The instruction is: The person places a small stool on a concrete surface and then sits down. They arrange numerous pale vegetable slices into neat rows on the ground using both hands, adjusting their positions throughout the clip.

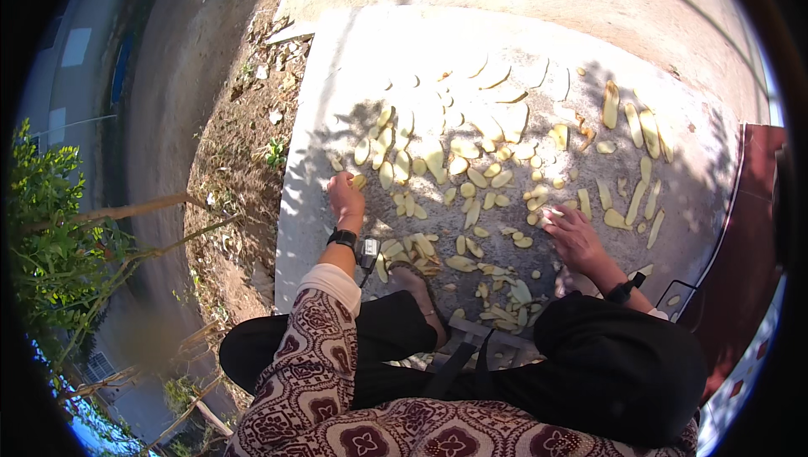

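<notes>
Many pale yellow slices of a root or vegetable [464, 148] lie spread over a concrete slab [688, 204], some long, some small and round. On the left, my left hand [346, 195] has its fingers closed on a pale slice [358, 182] near the slab's left part. My right hand [574, 239] is low over the slab at the right, with a small pale piece [555, 211] at its fingertips beside a cluster of round slices [535, 201]. Heaped slices [505, 315] lie between my feet. A few browned strips [587, 135] lie farther out.
My shod foot [413, 286] rests on the slab near some slices. Leaf-strewn soil [246, 141] and a leafy shrub [57, 255] with thin branches border the left. A dark red surface [751, 204] edges the right. Strong sunlight washes out the slab's far part.
</notes>
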{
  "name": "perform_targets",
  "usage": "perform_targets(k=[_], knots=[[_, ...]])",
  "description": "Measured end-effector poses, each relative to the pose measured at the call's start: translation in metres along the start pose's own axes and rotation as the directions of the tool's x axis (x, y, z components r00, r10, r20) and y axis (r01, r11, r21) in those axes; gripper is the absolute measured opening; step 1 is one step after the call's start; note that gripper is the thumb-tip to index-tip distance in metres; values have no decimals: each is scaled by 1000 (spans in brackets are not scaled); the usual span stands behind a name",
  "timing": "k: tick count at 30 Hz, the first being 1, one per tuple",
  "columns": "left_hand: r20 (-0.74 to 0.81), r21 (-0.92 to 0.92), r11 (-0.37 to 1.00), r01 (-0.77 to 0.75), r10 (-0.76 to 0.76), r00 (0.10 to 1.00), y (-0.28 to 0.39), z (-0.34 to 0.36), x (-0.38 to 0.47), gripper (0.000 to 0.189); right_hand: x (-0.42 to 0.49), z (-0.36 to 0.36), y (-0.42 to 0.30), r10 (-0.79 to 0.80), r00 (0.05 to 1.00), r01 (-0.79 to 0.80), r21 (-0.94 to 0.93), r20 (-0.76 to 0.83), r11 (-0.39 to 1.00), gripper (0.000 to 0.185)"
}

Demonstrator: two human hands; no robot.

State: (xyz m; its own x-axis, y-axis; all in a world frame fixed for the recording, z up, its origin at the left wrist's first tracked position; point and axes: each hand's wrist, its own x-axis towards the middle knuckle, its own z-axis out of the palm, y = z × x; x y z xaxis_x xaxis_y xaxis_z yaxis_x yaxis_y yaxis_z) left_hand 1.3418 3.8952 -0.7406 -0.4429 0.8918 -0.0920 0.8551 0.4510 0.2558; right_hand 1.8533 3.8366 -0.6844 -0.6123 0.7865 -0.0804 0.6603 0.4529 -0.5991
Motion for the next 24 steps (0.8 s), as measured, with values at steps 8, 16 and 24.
perform_targets(k=[8,16,24], knots=[[96,-227,970,84,-64,993,-23,-5,9,17,-1,-2,-1,45,997,-46,12,61,999,39],[-140,-190,981,-28,1,990,-45,-3,22,11,-1,-1,0,63,995,-65,18,78,998,41],[188,-262,965,-3,54,981,23,2,-34,26,-2,-1,1,34,998,-35,23,44,999,42]])
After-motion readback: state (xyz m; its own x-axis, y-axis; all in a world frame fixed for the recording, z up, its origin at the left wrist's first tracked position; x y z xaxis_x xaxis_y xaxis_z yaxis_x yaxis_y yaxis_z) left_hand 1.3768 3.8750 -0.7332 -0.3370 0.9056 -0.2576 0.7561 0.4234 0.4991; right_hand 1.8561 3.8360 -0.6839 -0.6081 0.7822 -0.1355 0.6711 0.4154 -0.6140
